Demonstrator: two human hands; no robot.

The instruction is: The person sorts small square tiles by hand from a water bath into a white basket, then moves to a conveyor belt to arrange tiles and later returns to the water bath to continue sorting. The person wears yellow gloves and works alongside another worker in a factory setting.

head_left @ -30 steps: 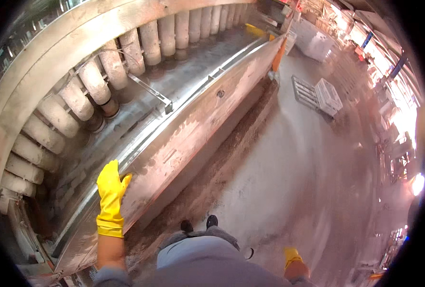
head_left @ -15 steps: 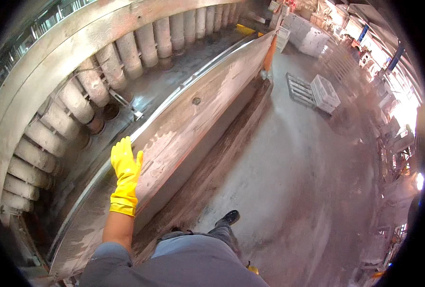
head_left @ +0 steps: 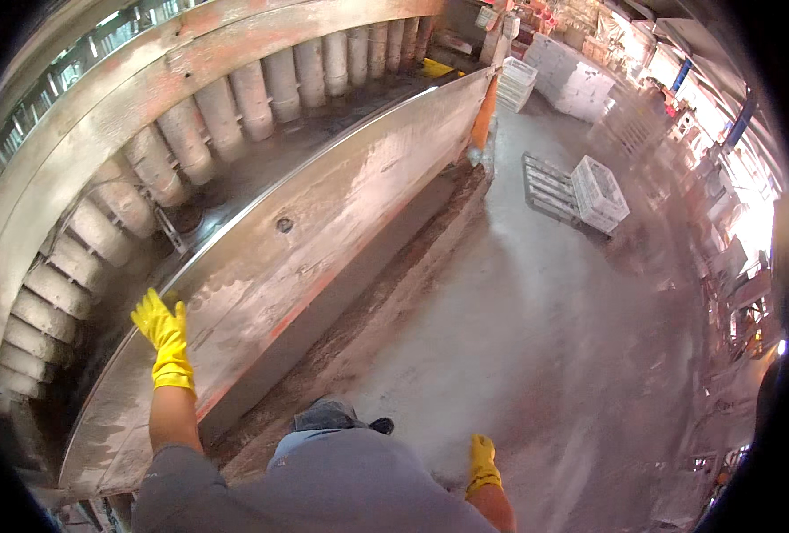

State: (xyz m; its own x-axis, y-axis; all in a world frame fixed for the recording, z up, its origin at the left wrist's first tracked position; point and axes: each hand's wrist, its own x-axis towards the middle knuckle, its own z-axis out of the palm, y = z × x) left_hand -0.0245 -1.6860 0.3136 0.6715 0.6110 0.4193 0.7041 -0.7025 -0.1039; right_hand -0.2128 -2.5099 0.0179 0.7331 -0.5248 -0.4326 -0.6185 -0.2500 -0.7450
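Both of my hands wear yellow rubber gloves. My left hand point(head_left: 158, 322) is open with fingers spread, over the top edge of a long metal side panel point(head_left: 323, 209). It touches or nearly touches that edge and holds nothing. The panel is wet and stained, with a round dark hole in its upper part. Low on the right, my right hand point(head_left: 481, 457) hangs away from the panel above the floor. Its fingers look curled in, and nothing shows in them.
Beyond the panel, a row of thick pale cylinders point(head_left: 181, 138) lines a curved beam point(head_left: 75, 93). A white crate point(head_left: 600, 191) sits by a slatted pallet point(head_left: 550, 186) on the wet grey floor point(head_left: 545, 355). An orange post point(head_left: 485, 115) stands at the panel's far end.
My view has moved forward along the panel, and its hole now appears nearer. My left hand has shifted left and lower in view. My right hand has swung further into view.
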